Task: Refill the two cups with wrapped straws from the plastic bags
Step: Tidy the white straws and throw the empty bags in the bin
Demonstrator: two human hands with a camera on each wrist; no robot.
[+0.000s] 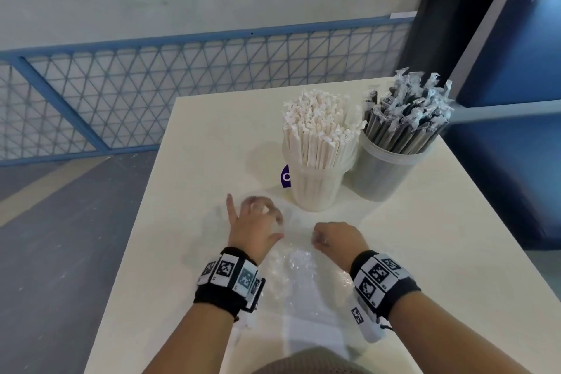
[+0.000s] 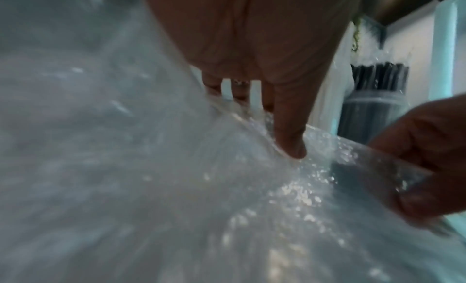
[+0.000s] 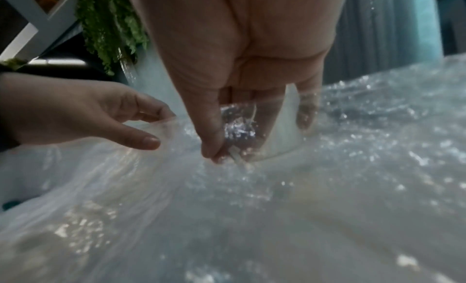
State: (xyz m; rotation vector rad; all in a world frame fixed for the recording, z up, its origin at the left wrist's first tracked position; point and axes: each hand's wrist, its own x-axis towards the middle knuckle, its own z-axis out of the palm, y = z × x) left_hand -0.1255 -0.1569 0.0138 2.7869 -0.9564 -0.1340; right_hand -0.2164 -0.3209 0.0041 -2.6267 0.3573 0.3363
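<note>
Two clear cups stand at the far right of the cream table [image 1: 440, 222]. One cup [image 1: 315, 188] is packed with white paper-wrapped straws [image 1: 318, 130]. The other cup [image 1: 385, 173] holds dark straws [image 1: 406, 118] in clear wrappers. A crinkled clear plastic bag [image 1: 297, 276] lies flat between my wrists. My left hand [image 1: 258, 212] pinches its far edge, thumb on top [image 2: 292, 147]. My right hand [image 1: 321, 240] pinches the same bag [image 3: 252, 217] between thumb and fingers [image 3: 216, 155]. I cannot tell whether the bag holds straws.
A purple label [image 1: 285, 176] shows beside the white-straw cup. The table's left edge [image 1: 145, 206] drops to a grey floor before a blue mesh railing [image 1: 182, 85]. A blue bench [image 1: 510, 100] stands right of the table. Green foliage [image 3: 111, 34] hangs behind.
</note>
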